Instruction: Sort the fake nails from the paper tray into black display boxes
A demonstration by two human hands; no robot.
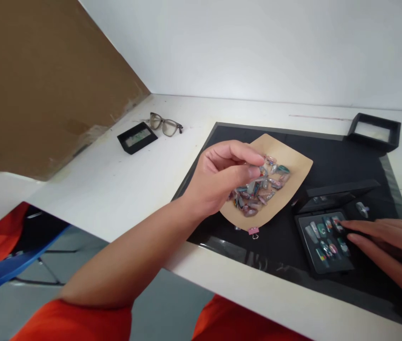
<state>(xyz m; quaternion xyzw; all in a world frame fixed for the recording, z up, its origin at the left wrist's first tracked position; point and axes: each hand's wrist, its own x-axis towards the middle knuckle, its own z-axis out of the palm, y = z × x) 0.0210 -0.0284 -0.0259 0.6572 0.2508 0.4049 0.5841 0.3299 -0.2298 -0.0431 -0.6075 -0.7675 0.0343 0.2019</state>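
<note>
My left hand (218, 177) is over a tan paper sheet (295, 163), its thumb and index finger pinched nearly together. Whatever is between the fingertips is too small to make out. A pile of press-on nails (254, 194), clear, pink and green, lies on the paper beneath it. At the right, my right hand (396, 246) has its fingers stretched out at the edge of an open black case (323, 263). Decorated nails (323, 229) lie in two rows inside. One fingertip touches or nearly touches the end nail (337, 224) of the upper row.
A pink binder clip (253, 232) is at the paper's lower edge. A loose nail (362, 209) lies behind the case on the black mat (201, 203). Around the mat are a black frame-like box (374, 131), a flat black case (137, 137) and glasses (165, 124).
</note>
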